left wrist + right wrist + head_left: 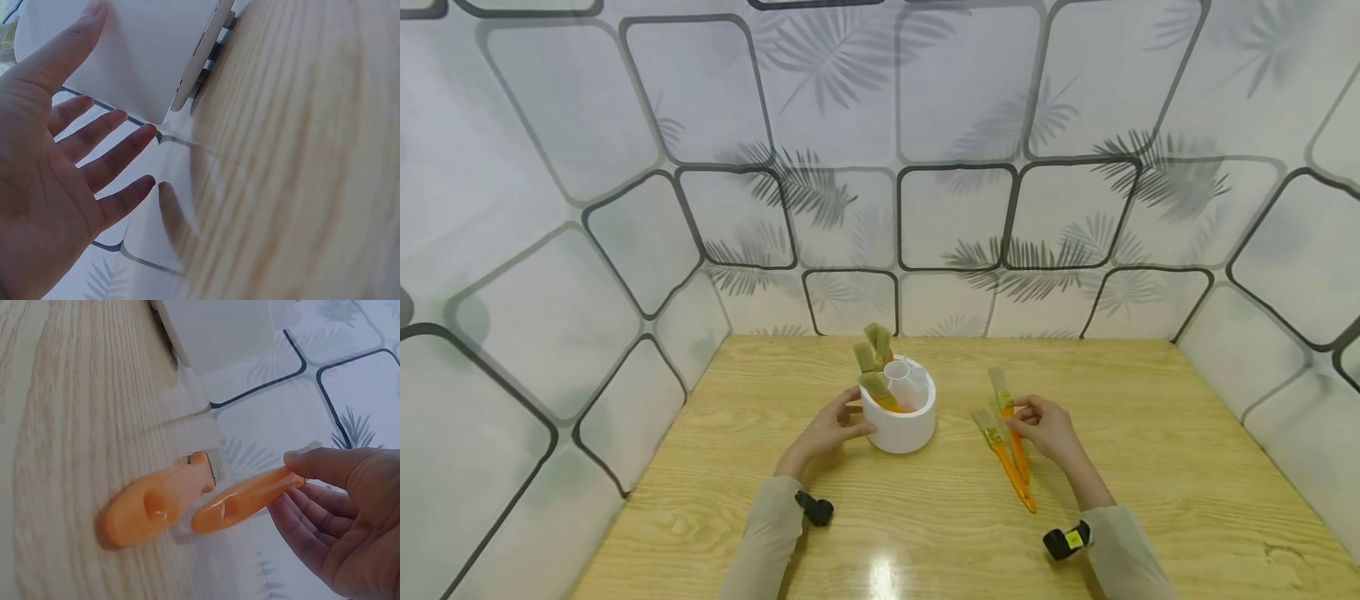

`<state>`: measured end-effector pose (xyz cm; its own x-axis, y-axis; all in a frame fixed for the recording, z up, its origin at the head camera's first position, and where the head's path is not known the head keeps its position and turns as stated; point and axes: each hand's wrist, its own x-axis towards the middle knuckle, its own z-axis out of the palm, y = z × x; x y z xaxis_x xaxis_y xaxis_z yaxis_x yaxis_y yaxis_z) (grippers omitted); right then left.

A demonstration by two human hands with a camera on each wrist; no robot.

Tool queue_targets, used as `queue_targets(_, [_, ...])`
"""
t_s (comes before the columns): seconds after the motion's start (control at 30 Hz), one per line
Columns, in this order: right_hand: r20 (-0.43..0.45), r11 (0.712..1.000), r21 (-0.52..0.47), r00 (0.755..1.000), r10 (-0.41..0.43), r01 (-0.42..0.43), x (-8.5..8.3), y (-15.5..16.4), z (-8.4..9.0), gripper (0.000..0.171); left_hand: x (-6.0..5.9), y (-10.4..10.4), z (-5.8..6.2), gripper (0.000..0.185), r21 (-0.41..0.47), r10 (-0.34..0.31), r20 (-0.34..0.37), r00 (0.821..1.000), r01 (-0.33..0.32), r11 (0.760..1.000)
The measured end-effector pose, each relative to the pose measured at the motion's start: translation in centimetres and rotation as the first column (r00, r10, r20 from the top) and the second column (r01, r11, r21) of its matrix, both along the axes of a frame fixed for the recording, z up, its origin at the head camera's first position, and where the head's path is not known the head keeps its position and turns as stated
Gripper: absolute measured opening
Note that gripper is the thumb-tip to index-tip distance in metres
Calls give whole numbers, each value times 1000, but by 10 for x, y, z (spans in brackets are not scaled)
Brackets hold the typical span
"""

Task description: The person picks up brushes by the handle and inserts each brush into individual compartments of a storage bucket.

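Note:
A white round holder (902,427) stands mid-table with several brushes (876,367) standing in it, bristles up. My left hand (829,429) lies against its left side; in the left wrist view the left hand (62,162) has straight fingers and the thumb touches the holder's white wall (137,50). Two orange-handled paintbrushes lie to the right. My right hand (1041,425) pinches one paintbrush (247,500) by its handle between thumb and fingers. The other paintbrush (156,509) lies flat on the wood beside it, also seen from above (1011,473).
The wooden table (1150,467) is boxed in by patterned wall panels (625,250) at the left, back and right. Small black cameras sit on both wrists (815,508), (1066,542). The holder (219,328) stands a short way left of the two paintbrushes.

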<state>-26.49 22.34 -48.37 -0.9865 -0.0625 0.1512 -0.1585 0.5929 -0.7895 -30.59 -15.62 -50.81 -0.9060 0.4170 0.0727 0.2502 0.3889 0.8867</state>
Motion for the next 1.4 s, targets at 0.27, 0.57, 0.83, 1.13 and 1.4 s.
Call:
queue_targets(0.27, [-23,1000,15,1000,-21,21,2,1,-2,34,-3,3,-1,71,49,-24,-5,1000,24,999])
queue_targets(0.57, [-43,1000,19,999,-22,23,2,1,-3,35,3,4,10,69,46,-23,4,1000,23,999])
queue_targets(0.83, [-66,1000,19,998,-12,13,3,-3,3,33,-2,2,1,72,20,-9,-12,1000,9,1000])
queue_targets(1.13, [-74,1000,6,997,-17,18,2,-6,5,34,2,2,1,76,1,20,5,1000,-20,1000])
queue_targets(1.4, [-86,1000,4,996,-16,16,1,-11,10,33,3,3,2,78,-9,7,-12,1000,-7,1000])
